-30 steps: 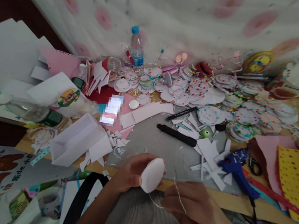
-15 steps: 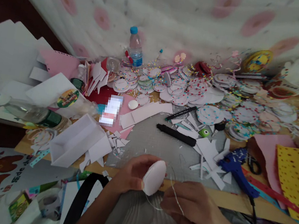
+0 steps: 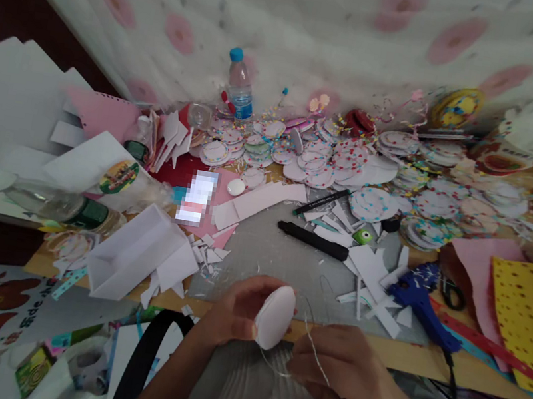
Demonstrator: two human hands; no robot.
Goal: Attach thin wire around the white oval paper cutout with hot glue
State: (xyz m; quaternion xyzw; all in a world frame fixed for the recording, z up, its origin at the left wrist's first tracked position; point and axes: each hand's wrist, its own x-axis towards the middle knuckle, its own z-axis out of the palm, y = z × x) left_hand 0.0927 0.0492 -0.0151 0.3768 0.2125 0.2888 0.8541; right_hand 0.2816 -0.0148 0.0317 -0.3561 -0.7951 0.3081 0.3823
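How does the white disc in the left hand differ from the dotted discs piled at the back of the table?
The white disc is plain, while the dotted discs carry coloured spots. The white disc is held up on edge by the left hand, with a thin wire from the right hand beside it; the dotted discs lie flat and overlapping on the table. Both are round and pale.

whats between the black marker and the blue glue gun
White paper scraps and a small green punch lie between the marker and the glue gun, per the head view.
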